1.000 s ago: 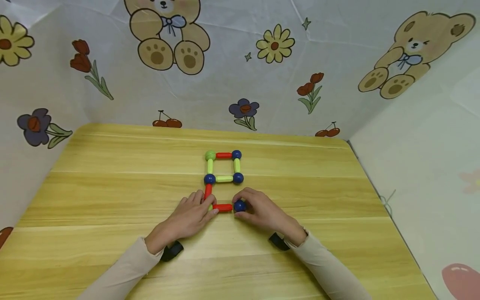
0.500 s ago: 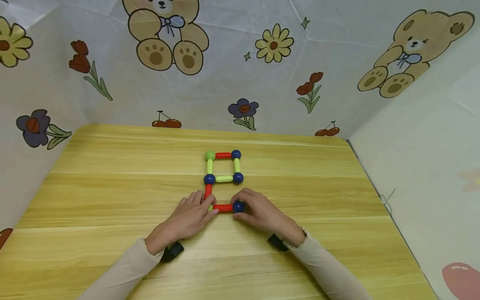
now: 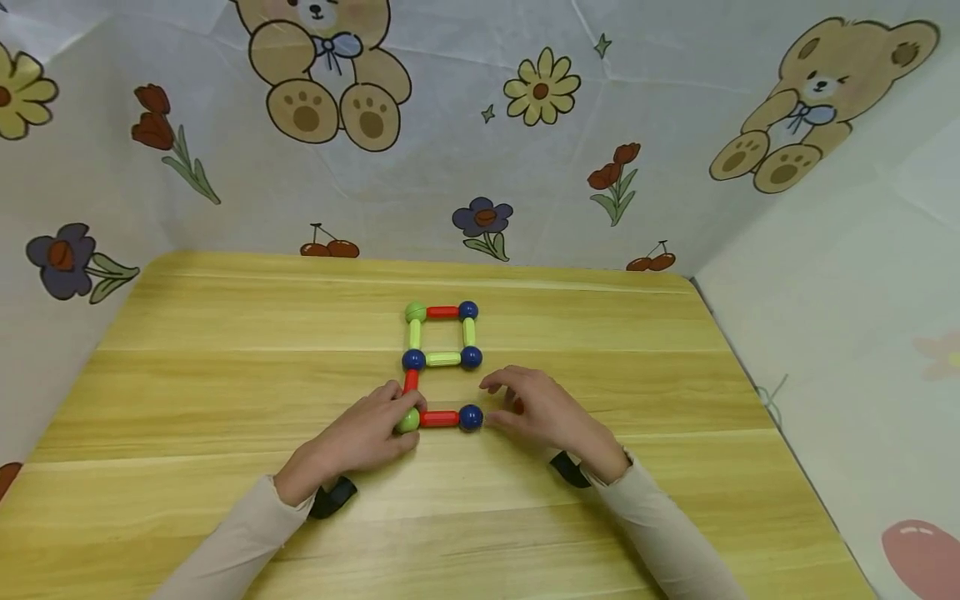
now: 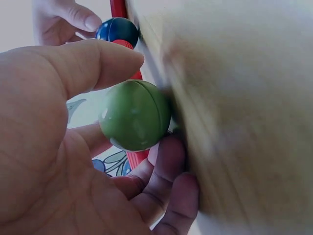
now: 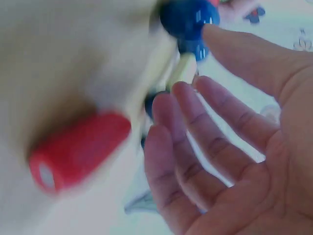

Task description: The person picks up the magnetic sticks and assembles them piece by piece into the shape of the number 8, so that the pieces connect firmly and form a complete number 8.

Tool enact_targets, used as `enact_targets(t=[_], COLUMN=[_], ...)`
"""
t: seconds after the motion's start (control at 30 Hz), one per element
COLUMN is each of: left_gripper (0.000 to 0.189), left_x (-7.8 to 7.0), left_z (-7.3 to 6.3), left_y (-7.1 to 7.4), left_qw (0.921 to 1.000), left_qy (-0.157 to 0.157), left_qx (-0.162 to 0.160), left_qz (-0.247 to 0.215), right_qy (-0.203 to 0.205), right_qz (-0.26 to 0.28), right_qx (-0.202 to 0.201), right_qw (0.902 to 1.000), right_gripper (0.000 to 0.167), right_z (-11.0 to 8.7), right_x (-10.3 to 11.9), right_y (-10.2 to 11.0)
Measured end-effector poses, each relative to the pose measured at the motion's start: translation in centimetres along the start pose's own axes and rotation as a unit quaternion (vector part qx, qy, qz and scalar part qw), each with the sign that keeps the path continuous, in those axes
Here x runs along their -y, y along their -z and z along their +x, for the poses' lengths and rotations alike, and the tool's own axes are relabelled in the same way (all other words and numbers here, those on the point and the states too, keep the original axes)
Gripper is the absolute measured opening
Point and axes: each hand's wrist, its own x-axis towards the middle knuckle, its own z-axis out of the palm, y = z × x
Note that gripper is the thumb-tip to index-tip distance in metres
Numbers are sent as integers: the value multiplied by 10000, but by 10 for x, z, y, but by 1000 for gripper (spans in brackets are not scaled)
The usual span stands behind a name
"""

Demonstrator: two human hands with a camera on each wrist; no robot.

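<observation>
A flat figure of magnetic rods and balls lies on the wooden table. My left hand (image 3: 367,429) is around its green corner ball (image 4: 134,115). Fingertips touch the ball; in the left wrist view the thumb stands a little off it. A red rod (image 3: 439,419) runs from this ball to a blue ball (image 3: 471,417). Just right of the blue ball, my right hand (image 3: 551,412) is apart from it with fingers loosely bent and nothing held. A loose red rod (image 5: 80,152) with a silver end lies beside those fingers, mostly hidden under the hand in the head view.
Farther back, the figure's square has a light green ball (image 3: 416,312), several blue balls (image 3: 471,357), yellow-green rods (image 3: 443,359) and a red rod (image 3: 442,312). A patterned cloth (image 3: 420,183) hangs behind the table (image 3: 225,350).
The blue ball closed its gap to the red rod's end and now touches it. My right hand let go and drew right. My left thumb moved back, uncovering more of the green ball.
</observation>
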Motion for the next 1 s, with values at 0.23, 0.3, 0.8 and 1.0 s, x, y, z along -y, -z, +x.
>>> enact_targets(t=[0.23, 0.3, 0.8, 1.0], left_gripper=[19, 18, 18, 18], left_x=[2, 2, 1, 0], left_z=[0, 0, 1, 0], left_y=[0, 0, -1, 1], left_qw=[9999, 9999, 9998, 9999], left_qy=[61, 45, -82, -62], left_qx=[-42, -58, -164, -142], left_qz=[-105, -104, -5, -16], right_qy=[-569, -668, -265, -280], right_qz=[-332, -366, 231, 680], right_qx=[232, 491, 516, -13], right_qw=[9976, 9959, 9980, 9973], right_gripper=[37, 38, 27, 25], right_z=[-6, -7, 0, 5], right_x=[-14, -17, -31, -32], right_y=[18, 22, 18, 10])
